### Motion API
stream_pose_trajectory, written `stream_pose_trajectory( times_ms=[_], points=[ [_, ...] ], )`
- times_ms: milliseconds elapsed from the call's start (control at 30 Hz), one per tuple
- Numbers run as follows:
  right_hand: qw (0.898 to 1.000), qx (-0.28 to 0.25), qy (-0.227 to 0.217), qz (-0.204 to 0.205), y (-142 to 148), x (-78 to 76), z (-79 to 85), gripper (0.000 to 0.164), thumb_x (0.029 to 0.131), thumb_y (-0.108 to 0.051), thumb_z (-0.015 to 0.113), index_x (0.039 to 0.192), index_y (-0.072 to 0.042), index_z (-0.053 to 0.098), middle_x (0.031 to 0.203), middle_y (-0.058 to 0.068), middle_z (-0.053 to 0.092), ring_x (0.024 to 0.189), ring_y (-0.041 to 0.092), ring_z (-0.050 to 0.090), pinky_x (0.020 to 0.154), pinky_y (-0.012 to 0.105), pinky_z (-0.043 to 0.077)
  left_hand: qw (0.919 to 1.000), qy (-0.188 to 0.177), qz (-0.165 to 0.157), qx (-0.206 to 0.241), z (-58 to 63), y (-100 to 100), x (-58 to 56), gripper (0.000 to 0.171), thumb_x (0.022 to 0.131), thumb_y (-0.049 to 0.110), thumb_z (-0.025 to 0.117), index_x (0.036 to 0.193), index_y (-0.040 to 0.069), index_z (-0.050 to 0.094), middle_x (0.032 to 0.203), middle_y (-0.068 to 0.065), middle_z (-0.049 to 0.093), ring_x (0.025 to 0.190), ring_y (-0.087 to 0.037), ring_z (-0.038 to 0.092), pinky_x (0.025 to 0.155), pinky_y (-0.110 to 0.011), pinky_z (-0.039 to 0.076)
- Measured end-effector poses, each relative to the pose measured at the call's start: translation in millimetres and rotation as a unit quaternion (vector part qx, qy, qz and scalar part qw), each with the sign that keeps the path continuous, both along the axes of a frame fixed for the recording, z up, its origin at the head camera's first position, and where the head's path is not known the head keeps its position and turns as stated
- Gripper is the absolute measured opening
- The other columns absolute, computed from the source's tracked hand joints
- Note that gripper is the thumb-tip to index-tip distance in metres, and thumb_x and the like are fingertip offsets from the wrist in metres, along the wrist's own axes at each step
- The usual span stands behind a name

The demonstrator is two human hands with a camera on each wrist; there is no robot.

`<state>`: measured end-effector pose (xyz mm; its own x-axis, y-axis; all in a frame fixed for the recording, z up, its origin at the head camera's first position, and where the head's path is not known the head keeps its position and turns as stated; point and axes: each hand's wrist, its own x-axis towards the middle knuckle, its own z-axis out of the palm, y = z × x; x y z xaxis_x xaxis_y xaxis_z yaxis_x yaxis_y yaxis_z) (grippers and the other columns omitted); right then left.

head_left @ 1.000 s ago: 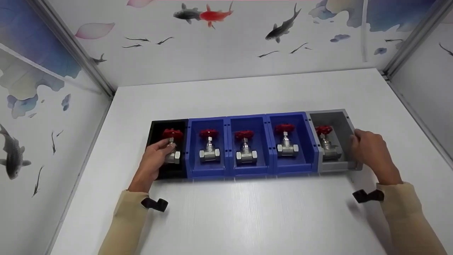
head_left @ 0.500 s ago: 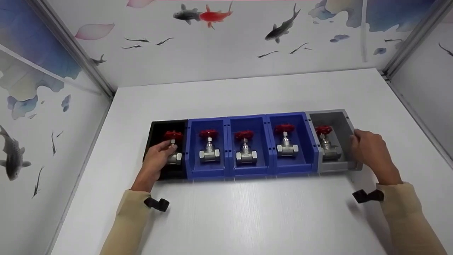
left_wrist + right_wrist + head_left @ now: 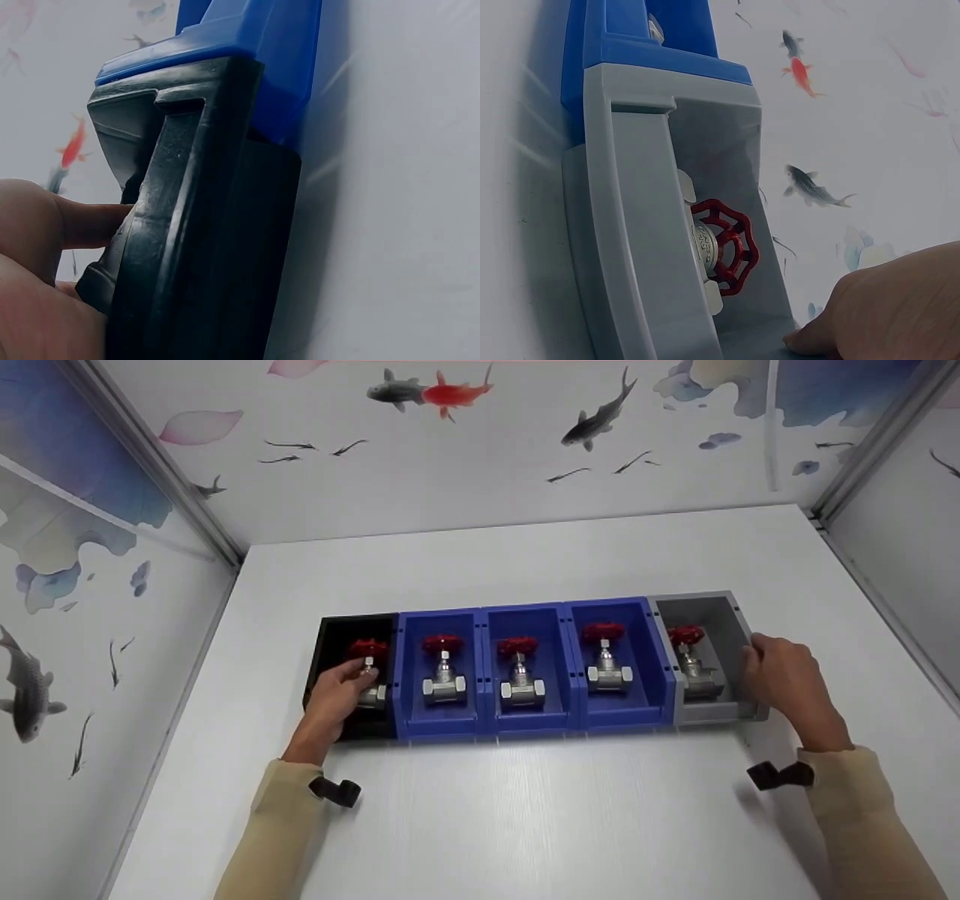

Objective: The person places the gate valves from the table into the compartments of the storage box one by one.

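In the head view, my left hand [image 3: 330, 701] reaches into the black bin [image 3: 358, 628] at the left end of a row. Its thumb and fingers pinch a metal valve with a red handwheel [image 3: 369, 647], partly hidden by the hand. At the other end, my right hand [image 3: 785, 675] holds the outer side wall of the grey bin [image 3: 716, 712]. A similar valve [image 3: 699, 682] lies inside that bin; the right wrist view shows its red wheel [image 3: 739, 247]. The left wrist view shows the black bin's front [image 3: 180, 225], with the valve out of sight.
Between the end bins stand a blue bin [image 3: 442, 726], a second blue bin [image 3: 529, 721] and a third [image 3: 616, 718], each holding one red-wheeled valve. The row sits on a white table [image 3: 510, 817]. Walls printed with fish surround the back and sides.
My left hand and the valve it pinches have shifted slightly right and toward me inside the black bin. My right hand and the other valves stay put.
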<state>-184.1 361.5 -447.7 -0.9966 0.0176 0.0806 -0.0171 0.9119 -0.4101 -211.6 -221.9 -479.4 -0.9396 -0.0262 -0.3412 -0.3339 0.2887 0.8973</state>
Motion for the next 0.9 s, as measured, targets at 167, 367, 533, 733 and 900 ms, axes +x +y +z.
stream_pose_trajectory(
  times_ms=[167,367,533,733,900],
  points=[
    [1.0,-0.002,-0.004,-0.005,-0.5,0.0,-0.3,0.027,0.103,-0.008,0.045,0.107,0.016,0.058,0.087,0.031,0.062,0.07,0.034,0.054,0.06,0.047,0.044,1.0,0.007,0.0,-0.002,-1.9,0.5,-1.6,0.058,0.102,0.023,0.057,0.151,0.0,0.037,0.146,-0.02,0.049,0.133,-0.029,0.046,0.112,-0.043,0.035],
    [1.0,-0.003,-0.007,-0.005,-0.7,-0.3,-0.2,0.028,0.103,-0.008,0.045,0.106,0.016,0.058,0.085,0.03,0.061,0.069,0.033,0.053,0.059,0.046,0.043,0.9998,0.01,-0.001,-0.014,-2.5,2.3,-2.0,0.056,0.102,0.023,0.057,0.15,-0.001,0.039,0.143,-0.02,0.051,0.129,-0.028,0.048,0.108,-0.043,0.037],
    [1.0,0.0,0.001,0.0,-1.0,0.3,-0.7,0.03,0.103,-0.007,0.044,0.109,0.019,0.057,0.087,0.033,0.062,0.071,0.037,0.056,0.061,0.051,0.045,0.9994,0.017,-0.005,-0.029,-2.9,3.2,-2.2,0.055,0.102,0.022,0.056,0.149,-0.001,0.041,0.141,-0.021,0.052,0.126,-0.028,0.049,0.108,-0.043,0.038],
    [1.0,0.0,-0.004,0.0,-0.7,0.4,-1.1,0.035,0.103,-0.007,0.043,0.119,0.022,0.053,0.095,0.038,0.061,0.075,0.04,0.058,0.066,0.056,0.046,0.9988,0.018,-0.015,-0.044,-5.2,2.8,-2.6,0.057,0.102,0.023,0.056,0.149,-0.002,0.039,0.144,-0.022,0.05,0.13,-0.03,0.047,0.111,-0.046,0.037],
    [1.0,0.001,0.003,0.003,-0.6,0.3,-1.4,0.031,0.103,-0.007,0.044,0.112,0.02,0.056,0.088,0.034,0.062,0.071,0.037,0.056,0.063,0.052,0.044,0.9989,0.01,-0.018,-0.042,-4.9,2.3,-3.0,0.058,0.102,0.023,0.056,0.15,-0.002,0.036,0.147,-0.023,0.047,0.132,-0.031,0.046,0.112,-0.047,0.036]
  ],
)
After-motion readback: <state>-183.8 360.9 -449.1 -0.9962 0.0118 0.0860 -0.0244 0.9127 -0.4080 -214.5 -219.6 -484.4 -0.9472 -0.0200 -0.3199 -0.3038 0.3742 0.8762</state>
